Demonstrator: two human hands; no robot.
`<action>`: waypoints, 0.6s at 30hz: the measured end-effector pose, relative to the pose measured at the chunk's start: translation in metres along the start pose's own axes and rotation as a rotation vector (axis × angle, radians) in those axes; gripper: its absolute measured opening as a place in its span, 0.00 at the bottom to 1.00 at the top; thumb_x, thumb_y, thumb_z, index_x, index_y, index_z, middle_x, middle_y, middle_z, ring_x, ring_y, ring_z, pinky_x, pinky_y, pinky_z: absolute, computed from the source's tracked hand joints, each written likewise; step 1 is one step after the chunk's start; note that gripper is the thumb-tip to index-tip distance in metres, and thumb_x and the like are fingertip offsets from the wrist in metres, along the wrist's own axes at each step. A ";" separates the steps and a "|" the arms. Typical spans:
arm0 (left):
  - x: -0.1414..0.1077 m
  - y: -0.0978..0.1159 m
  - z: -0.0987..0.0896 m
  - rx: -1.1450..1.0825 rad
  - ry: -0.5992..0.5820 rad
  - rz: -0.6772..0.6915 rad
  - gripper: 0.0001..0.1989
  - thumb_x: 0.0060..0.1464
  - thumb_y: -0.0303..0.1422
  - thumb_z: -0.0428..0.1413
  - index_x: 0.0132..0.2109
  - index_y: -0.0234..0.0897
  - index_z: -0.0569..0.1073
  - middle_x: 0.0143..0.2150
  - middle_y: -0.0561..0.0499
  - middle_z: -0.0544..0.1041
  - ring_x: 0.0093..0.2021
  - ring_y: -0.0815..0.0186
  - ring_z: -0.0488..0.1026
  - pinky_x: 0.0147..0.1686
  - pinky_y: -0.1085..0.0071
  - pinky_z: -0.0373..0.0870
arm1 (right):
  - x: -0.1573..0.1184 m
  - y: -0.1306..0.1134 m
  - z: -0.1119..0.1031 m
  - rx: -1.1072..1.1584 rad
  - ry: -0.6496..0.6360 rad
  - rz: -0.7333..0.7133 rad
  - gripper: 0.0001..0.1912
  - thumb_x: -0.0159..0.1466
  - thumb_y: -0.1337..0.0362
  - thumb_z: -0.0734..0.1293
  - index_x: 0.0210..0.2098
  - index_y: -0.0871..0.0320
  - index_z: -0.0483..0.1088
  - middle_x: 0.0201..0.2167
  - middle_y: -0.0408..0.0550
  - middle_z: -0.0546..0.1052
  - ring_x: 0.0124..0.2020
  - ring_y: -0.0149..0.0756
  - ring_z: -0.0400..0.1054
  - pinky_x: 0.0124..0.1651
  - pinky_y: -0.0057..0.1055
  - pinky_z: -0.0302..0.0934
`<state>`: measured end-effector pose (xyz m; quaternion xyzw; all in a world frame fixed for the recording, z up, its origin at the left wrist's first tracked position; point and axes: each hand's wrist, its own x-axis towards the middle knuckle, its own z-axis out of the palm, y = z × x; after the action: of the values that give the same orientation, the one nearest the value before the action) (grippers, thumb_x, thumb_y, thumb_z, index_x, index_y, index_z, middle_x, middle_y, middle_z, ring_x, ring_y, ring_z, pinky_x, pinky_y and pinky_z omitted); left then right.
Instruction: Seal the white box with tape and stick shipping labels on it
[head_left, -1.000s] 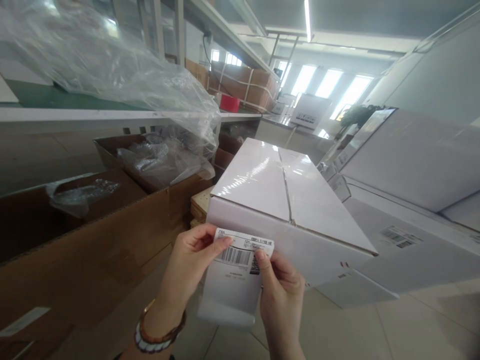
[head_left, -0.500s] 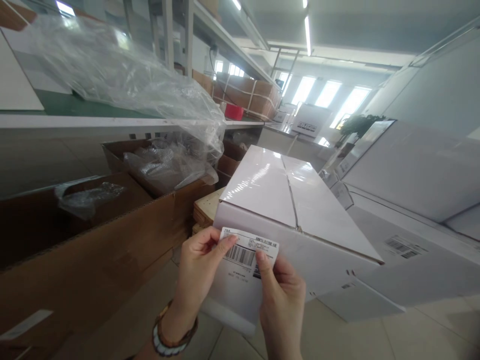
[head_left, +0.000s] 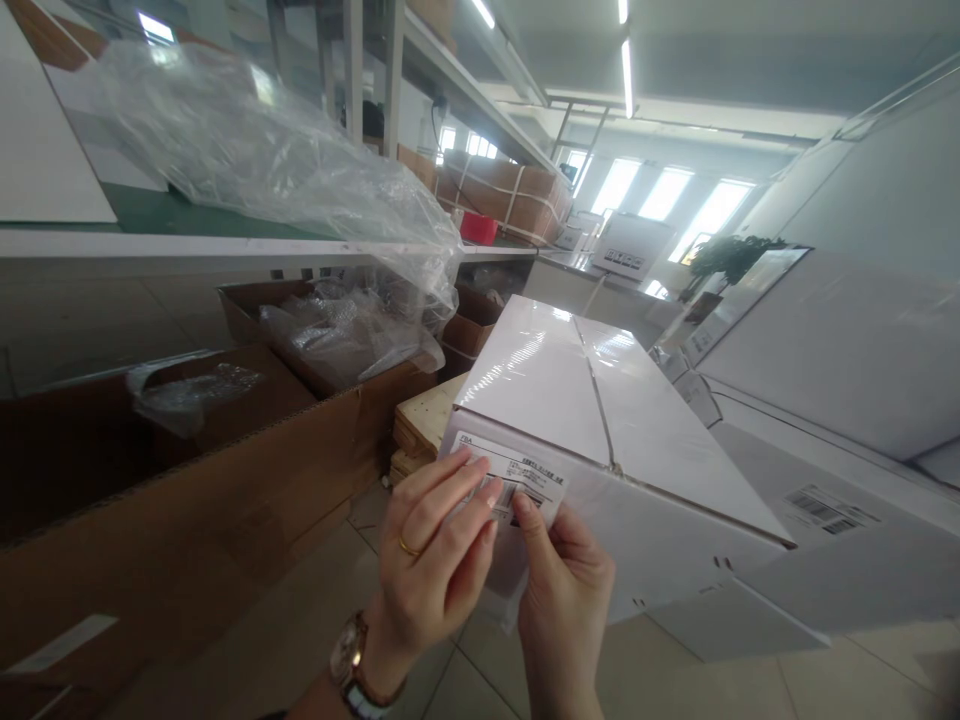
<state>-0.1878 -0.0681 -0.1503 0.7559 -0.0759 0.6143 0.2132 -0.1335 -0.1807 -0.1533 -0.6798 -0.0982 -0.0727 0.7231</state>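
Note:
A white printed label with a barcode lies against the near upper corner of a white carton. Across the label's left part, my left hand rests with its fingers stretched out, covering some of the barcode. My right hand pinches the label's lower right edge, thumb on the printed face and the other fingers behind it. The carton's top is closed, with a seam along the middle under shiny tape.
Brown cartons holding clear plastic wrap stand at left, beneath a green-topped bench draped with plastic film. Wooden boards sit beside the white carton. More white boxes are stacked at right.
My left hand has gone from pinching the label's upper left edge to lying with straight fingers over its face. The label's left part now sits against the carton. My right hand keeps its pinch.

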 end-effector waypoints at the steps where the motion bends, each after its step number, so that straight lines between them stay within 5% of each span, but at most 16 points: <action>1: 0.000 0.000 0.001 -0.001 -0.025 0.020 0.17 0.62 0.22 0.54 0.57 0.34 0.73 0.54 0.41 0.77 0.60 0.53 0.72 0.56 0.57 0.74 | 0.000 -0.001 0.000 -0.007 0.001 0.003 0.19 0.56 0.49 0.76 0.38 0.56 0.83 0.38 0.52 0.85 0.38 0.47 0.78 0.42 0.37 0.73; 18: -0.004 -0.006 0.014 0.053 -0.099 0.092 0.18 0.65 0.27 0.51 0.59 0.34 0.72 0.54 0.43 0.79 0.63 0.54 0.69 0.59 0.58 0.70 | 0.004 -0.008 0.001 -0.099 0.040 -0.029 0.19 0.54 0.48 0.74 0.35 0.58 0.84 0.32 0.52 0.84 0.31 0.45 0.77 0.34 0.34 0.72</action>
<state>-0.1744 -0.0695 -0.1579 0.7865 -0.1047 0.5871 0.1603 -0.1314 -0.1803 -0.1443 -0.7118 -0.0898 -0.1019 0.6892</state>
